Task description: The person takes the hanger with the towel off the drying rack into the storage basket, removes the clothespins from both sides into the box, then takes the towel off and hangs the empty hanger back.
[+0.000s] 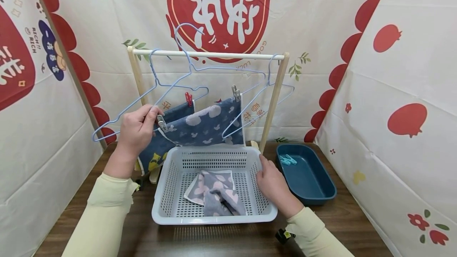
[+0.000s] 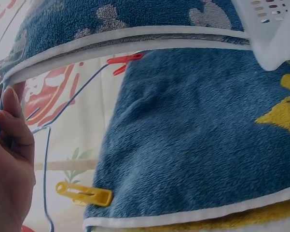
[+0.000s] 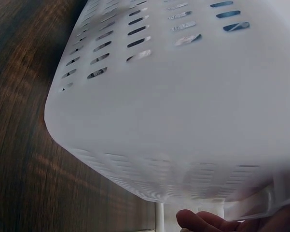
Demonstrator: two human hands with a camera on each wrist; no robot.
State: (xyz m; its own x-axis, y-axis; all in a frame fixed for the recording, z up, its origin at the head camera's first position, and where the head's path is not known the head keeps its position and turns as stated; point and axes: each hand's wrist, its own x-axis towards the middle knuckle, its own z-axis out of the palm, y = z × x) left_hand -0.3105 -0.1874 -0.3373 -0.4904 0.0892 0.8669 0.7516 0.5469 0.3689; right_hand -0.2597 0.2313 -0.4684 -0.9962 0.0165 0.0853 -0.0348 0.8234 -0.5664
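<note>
My left hand (image 1: 137,130) grips the lower left side of a blue wire hanger (image 1: 191,66), holding it up in front of the rack. From this hanger hangs a dark blue towel (image 1: 203,128) with grey mouse-head shapes, fixed by a grey clothespin (image 1: 162,123) beside my fingers and another grey clothespin (image 1: 236,93) at its right corner. My right hand (image 1: 273,183) holds the right rim of a white plastic basket (image 1: 214,220); its fingertips (image 3: 188,220) show beside the basket wall in the right wrist view. Inside the basket lies a crumpled grey towel (image 1: 221,199) with pink shapes.
Behind stands a wooden rack (image 1: 275,102) with a white rail. It carries a bare blue hanger (image 1: 269,70) at right and a blue-and-yellow towel (image 2: 193,106) at left, with red (image 2: 125,59) and yellow clothespins (image 2: 84,193). A dark blue tub (image 1: 310,177) holds light-blue clothespins (image 1: 287,160).
</note>
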